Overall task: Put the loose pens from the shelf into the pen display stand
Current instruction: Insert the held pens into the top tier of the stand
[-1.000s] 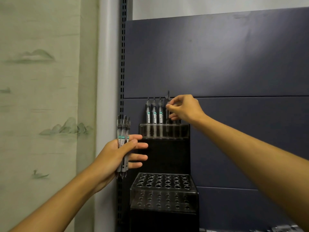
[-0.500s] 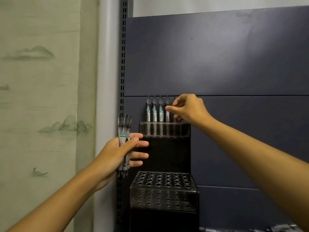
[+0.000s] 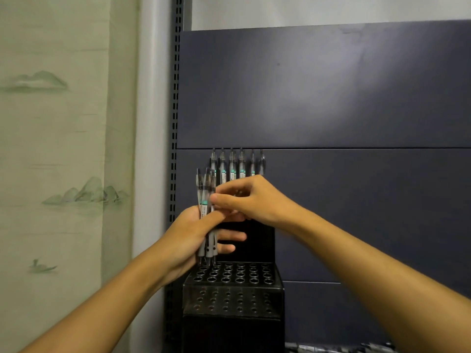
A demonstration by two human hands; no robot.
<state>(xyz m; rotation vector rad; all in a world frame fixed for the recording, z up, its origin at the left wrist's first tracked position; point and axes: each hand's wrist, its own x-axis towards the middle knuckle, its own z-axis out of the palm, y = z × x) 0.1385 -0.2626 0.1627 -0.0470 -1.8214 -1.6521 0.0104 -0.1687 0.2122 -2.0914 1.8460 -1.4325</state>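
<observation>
A black stepped pen display stand [image 3: 233, 299] stands against the dark blue shelf back panel. Its lower tier is a clear block of round holes with nothing in them. Several pens [image 3: 235, 165] stand upright in the upper tier, partly hidden behind my hands. My left hand [image 3: 190, 238] grips a bunch of clear pens [image 3: 206, 197] with teal bands, held upright in front of the stand. My right hand [image 3: 248, 200] has thumb and forefinger pinched on a pen of that bunch, just above my left thumb.
A slotted metal upright [image 3: 174, 123] runs along the left edge of the dark back panel [image 3: 331, 98]. Left of it hangs a pale green curtain [image 3: 63, 149] with a mountain print. Some loose pens lie on the shelf at the bottom right [image 3: 339, 349].
My right hand has let go of the pen it set in the upper tier and come down and left to the bunch in my left hand. My left hand has shifted right.
</observation>
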